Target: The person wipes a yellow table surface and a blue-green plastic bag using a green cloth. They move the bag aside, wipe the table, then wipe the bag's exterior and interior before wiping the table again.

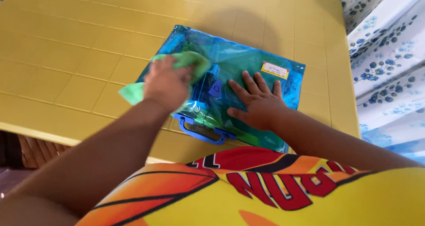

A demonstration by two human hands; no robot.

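Blue, slick plastic envelope case lies on my yellow tabletop, left hand clutching a soft green cloth over it, right hand splayed flat beside its stiff handle, likely the surest grip.

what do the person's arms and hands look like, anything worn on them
Both hands, left and right, are bare: no gloves, rings, watch or bracelets show. The forearms are bare too, with no sleeves reaching them. The shirt below is yellow and orange with red lettering.
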